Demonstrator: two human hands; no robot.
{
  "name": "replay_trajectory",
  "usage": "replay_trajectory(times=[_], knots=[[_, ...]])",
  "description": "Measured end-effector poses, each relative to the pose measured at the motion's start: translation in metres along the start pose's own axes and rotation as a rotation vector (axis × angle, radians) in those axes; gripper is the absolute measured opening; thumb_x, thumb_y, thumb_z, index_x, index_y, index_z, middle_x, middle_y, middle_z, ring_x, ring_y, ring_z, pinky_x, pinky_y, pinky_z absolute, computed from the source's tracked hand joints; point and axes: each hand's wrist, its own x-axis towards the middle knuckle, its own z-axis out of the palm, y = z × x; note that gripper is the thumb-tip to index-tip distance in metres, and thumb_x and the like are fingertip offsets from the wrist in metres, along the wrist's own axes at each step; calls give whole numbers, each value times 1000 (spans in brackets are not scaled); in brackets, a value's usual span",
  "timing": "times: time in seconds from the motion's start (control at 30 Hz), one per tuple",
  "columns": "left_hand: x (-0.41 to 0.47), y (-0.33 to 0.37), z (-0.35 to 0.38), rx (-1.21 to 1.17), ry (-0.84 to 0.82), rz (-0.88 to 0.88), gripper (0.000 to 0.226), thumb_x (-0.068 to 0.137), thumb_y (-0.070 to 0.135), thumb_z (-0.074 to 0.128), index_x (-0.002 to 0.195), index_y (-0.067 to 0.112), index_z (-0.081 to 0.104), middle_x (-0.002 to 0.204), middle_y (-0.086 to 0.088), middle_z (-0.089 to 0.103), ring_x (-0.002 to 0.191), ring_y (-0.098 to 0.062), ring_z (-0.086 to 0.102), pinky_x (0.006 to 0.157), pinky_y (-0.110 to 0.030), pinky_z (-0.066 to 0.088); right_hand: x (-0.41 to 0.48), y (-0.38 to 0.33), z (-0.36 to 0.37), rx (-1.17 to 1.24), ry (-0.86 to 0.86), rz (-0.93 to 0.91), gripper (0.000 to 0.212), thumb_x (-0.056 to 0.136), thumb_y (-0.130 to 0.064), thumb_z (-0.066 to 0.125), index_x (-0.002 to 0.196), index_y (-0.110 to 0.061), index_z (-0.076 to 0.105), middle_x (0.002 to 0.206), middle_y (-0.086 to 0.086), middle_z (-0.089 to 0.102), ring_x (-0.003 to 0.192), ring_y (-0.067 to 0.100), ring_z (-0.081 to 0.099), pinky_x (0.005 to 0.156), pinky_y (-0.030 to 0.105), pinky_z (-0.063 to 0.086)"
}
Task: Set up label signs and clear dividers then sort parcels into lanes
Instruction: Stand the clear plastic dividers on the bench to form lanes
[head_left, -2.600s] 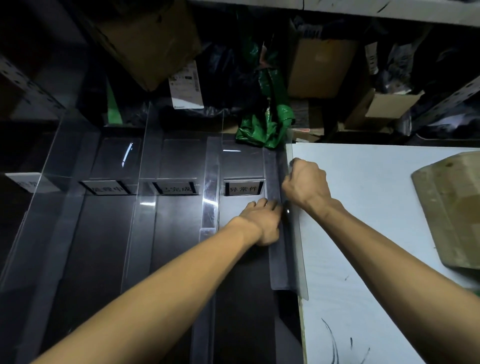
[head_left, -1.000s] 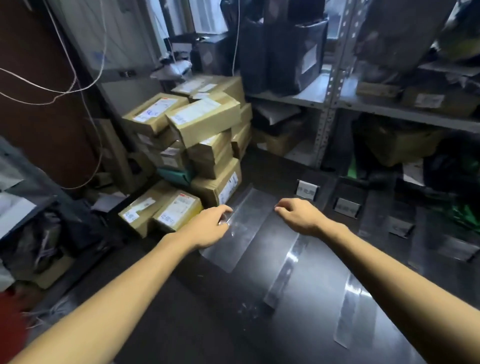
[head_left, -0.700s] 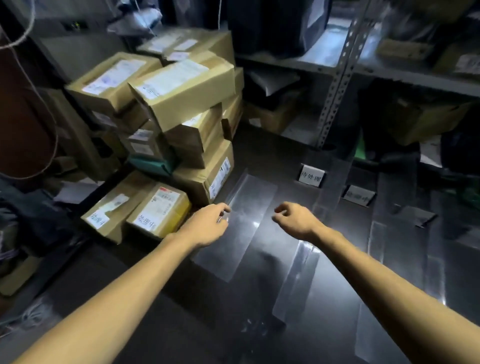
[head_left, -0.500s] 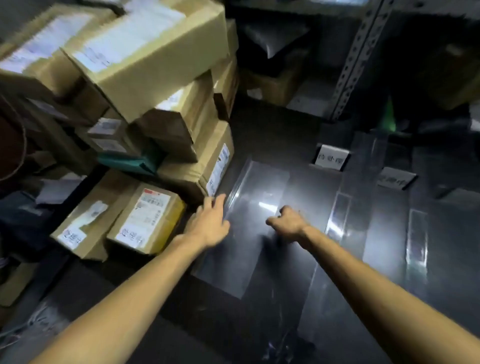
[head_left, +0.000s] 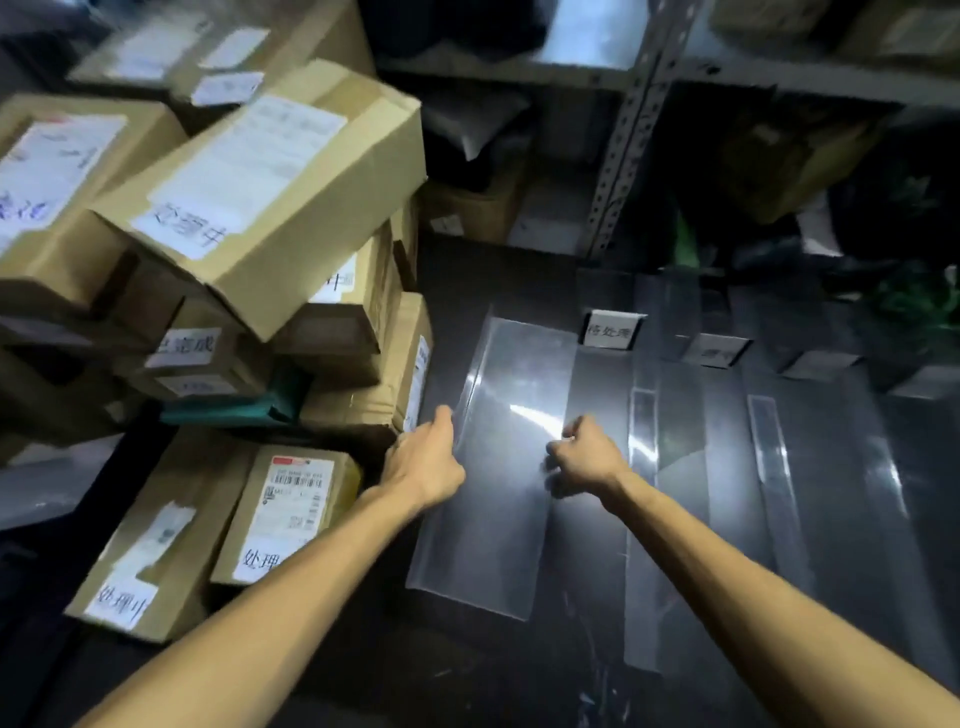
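Label signs (head_left: 610, 330) are standing centre right and a clear divider (head_left: 498, 467) is lying mid-frame, while parcels (head_left: 270, 197) are sitting unsorted upper left (sorting, we are judging, not yet begun). Our left hand (head_left: 426, 462) is meeting the divider's edge straight-fingered; our right hand (head_left: 587, 457) is hovering curled over it, and we cannot tell whether it grips anything.

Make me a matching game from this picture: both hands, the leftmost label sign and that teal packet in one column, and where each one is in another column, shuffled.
Things
1. left hand
2. right hand
3. leftmost label sign
4. teal packet

Places
A. wedged among the cardboard boxes
B. by the clear divider at its far right corner
C. at the clear divider's left edge
D. fingers curled, over the divider's middle

Pairs: 1-C, 2-D, 3-B, 4-A.
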Motion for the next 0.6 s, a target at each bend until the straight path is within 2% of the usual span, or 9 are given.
replay_trajectory(times=[0.03, 0.1, 0.17, 0.23, 0.33, 0.4, 0.5, 0.6], knots=[[-1, 4, -9, -48, -19, 32, 44, 83, 7, 46, 125, 15, 38, 111, -13, 60, 104, -37, 57, 78, -37, 44, -11, -3, -11, 120, 25, -4, 30, 93, -3, 48, 120, -9, 39, 91, 21, 68, 62, 30, 60, 62, 42, 52], [-6, 14, -24, -126, -74, 111, 43, 83, 9, 48, 125, 15, 39, 108, -10, 62, 100, -33, 59, 82, -39, 48, -38, -8, -33, 205, 117, -58, 35, 90, 1, 47, 122, -12, 41, 82, 18, 69, 55, 28, 59, 54, 36, 51], [-11, 29, -35, -167, -91, 191, 44, 85, 11, 51, 127, 16, 40, 111, -5, 63, 98, -27, 59, 84, -38, 48, -64, -13, -55, 188, 233, -134, 28, 86, -4, 51, 112, -14, 51, 82, 11, 72, 57, 26, 66, 63, 38, 56], [-20, 52, -43, -211, -84, 256, 43, 85, 13, 52, 126, 22, 41, 111, 1, 59, 93, -20, 55, 79, -33, 44, -93, -12, -75, 187, 292, -195, 23, 86, -11, 57, 106, -18, 48, 85, 4, 70, 62, 25, 73, 67, 39, 54], [-34, 93, -43, -275, -113, 328, 30, 84, 21, 52, 110, 32, 40, 107, 6, 59, 90, -23, 60, 77, -38, 52, -124, -1, -102, 373, 305, -240, 31, 90, -3, 51, 116, -17, 41, 94, 13, 68, 58, 30, 67, 51, 34, 54], [-47, 125, -36, -279, -153, 381, 25, 84, 21, 50, 107, 28, 43, 105, 1, 63, 88, -29, 63, 77, -45, 57, -145, 15, -122, 443, 378, -255, 40, 88, 3, 41, 121, -20, 42, 94, 14, 68, 54, 28, 64, 48, 33, 56], [-70, 174, -20, -274, -192, 501, 41, 84, 20, 48, 125, 24, 42, 110, -3, 64, 81, -23, 63, 73, -42, 56, -170, 54, -158, 404, 489, -246, 42, 86, 3, 41, 118, -23, 47, 88, 10, 70, 51, 27, 67, 45, 31, 54], [-99, 228, 2, -163, -158, 652, 62, 86, 21, 47, 145, 23, 28, 139, -10, 45, 99, -27, 60, 90, -39, 48, -194, 103, -202, 320, 562, -236, 40, 85, -1, 43, 115, -27, 49, 79, 4, 71, 51, 26, 69, 47, 36, 58]])
